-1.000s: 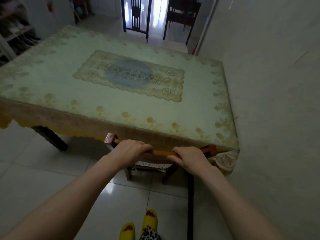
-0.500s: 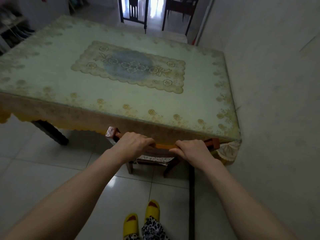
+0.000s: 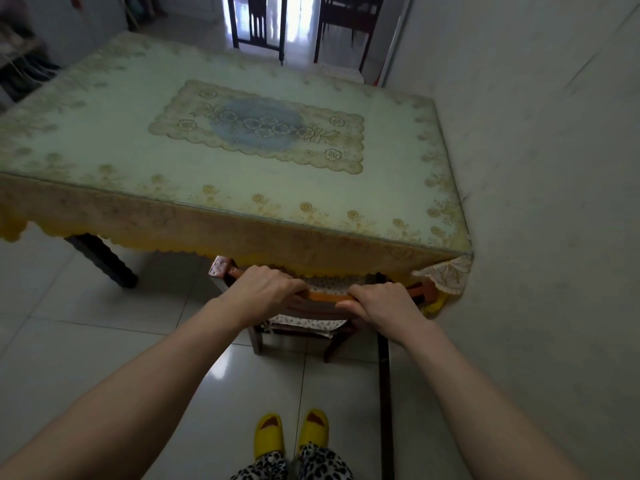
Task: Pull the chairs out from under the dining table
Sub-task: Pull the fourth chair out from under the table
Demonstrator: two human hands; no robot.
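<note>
A wooden chair (image 3: 327, 296) stands at the near edge of the dining table (image 3: 242, 202), which wears a pale floral cloth under glass. Both hands grip the chair's orange-brown top rail: my left hand (image 3: 265, 291) near its left end, my right hand (image 3: 388, 303) near its right end. The patterned seat cushion (image 3: 304, 322) and the two rear legs show below the rail. The front of the seat is hidden under the hanging cloth.
A white wall (image 3: 536, 202) runs close along the right of table and chair. A dark table leg (image 3: 104, 259) stands at left. Two more dark chairs (image 3: 258, 26) stand past the far end. My yellow slippers (image 3: 291, 436) are on the tiled floor.
The chair has come toward me a little: more of its seat cushion and rear legs now show beyond the cloth's edge. Both hands keep their grip on the rail.
</note>
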